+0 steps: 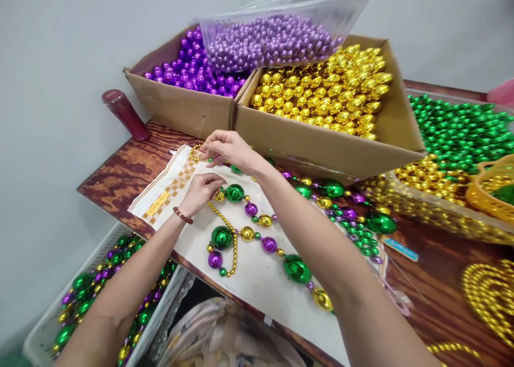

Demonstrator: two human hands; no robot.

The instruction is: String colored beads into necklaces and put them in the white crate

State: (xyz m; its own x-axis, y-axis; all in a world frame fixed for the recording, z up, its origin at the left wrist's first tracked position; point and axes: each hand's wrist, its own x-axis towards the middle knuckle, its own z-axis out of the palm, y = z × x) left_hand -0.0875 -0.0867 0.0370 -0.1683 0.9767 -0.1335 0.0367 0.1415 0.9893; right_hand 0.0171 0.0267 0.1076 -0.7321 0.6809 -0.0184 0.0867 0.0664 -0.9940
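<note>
Two forearms (313, 222) — left hand (196, 195) pinching one beaded strand (235, 193), right hand (229, 148) beyond, grip I cannot tell — two cardboard boxes (313, 140)

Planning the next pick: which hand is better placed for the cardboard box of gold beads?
Probably the right hand: it sits nearer that box, and its forearm lies between the box and the left hand.

The strung beads (297, 269) look smooth and mirror-glossy, the boxes (321, 147) matt cardboard, the container (341, 16) clear shiny plastic, the towel (257, 287) matt cloth, and the surface (116, 166) dark-grained, faintly shiny wood.
</note>
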